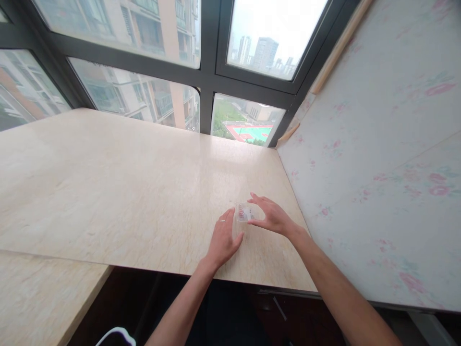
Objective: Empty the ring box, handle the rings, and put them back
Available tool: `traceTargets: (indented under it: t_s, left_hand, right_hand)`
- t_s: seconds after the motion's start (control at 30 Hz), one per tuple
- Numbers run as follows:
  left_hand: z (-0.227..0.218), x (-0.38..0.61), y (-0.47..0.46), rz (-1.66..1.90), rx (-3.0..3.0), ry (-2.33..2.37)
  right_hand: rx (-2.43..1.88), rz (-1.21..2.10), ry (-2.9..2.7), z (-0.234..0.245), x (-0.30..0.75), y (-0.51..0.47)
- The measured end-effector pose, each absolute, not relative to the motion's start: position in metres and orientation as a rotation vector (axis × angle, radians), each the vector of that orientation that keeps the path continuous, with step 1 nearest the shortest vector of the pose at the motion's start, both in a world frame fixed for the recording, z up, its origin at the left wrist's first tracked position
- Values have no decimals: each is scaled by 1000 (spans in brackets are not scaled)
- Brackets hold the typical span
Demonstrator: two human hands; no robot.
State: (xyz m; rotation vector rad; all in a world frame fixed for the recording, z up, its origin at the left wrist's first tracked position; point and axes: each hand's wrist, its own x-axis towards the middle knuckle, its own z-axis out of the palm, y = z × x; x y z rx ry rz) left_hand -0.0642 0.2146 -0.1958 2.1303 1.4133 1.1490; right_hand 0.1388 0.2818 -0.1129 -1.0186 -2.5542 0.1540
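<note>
A small clear plastic box [245,213] with red printing rests on the beige marble-look sill, between my two hands. My right hand [271,214] reaches in from the right with thumb and fingers spread apart around the box's right end. Its thumb is at the near edge of the box; whether it touches cannot be made out. To the left, my left hand [224,239], with a ring on one finger, lies along the sill with its thumb apart. Its fingertips are close beside the box's left edge, and it holds nothing.
The broad sill [126,192] runs left, with its front edge above a dark space. A lower slab [43,293] juts out at the left. Dark window frames [208,72] stand behind, and a flowered wall [378,158] rises close on the right. A white curved thing [120,331] shows at the bottom.
</note>
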Motion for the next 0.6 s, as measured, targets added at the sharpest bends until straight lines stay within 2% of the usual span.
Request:
traceTargets:
  t_s: [0.6]
  left_hand:
    - [-195,-64,216,1126,2069,1433]
  right_hand:
    - [-1155,308,-2580,-125,138,299]
